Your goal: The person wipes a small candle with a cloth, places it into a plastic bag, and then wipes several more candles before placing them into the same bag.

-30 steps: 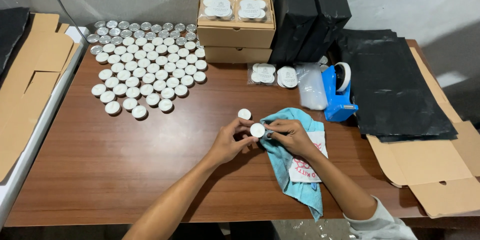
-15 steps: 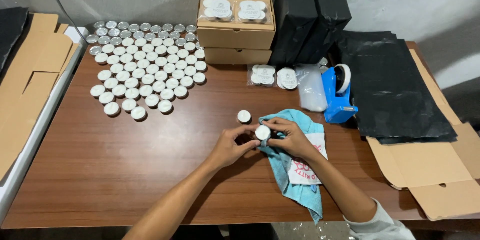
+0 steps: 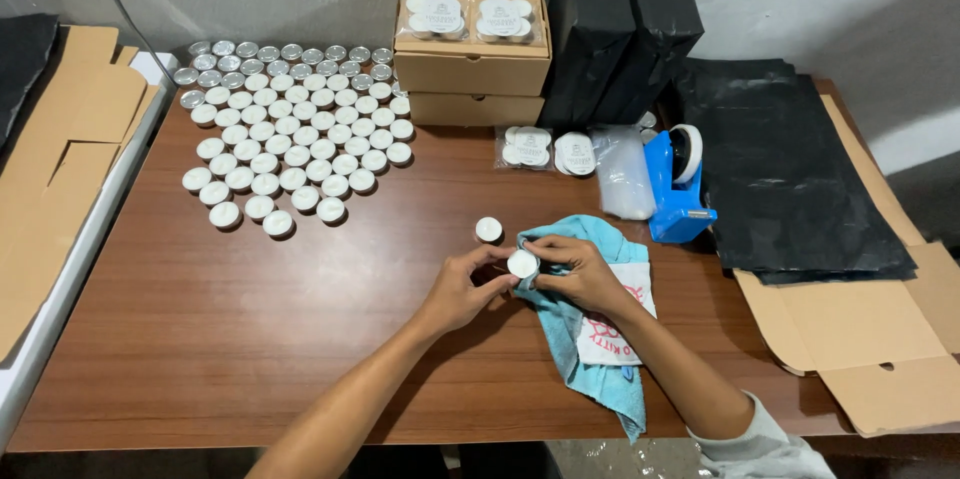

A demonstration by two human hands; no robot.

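A small white tealight candle is pinched between the fingertips of my left hand and my right hand, just above the brown table. My right hand also presses a light blue cloth against the candle; the cloth trails down toward the table's near edge. Another single tealight stands on the table just beyond my hands. Several tealights in rows fill the far left of the table.
Two stacked cardboard boxes with packed tealights on top stand at the back. Beside them are black boxes, bagged tealights, a blue tape dispenser, black sheets and flat cardboard right, more cardboard left.
My hands have shifted slightly and turned the candle between the fingers. Nothing else on the table has moved.
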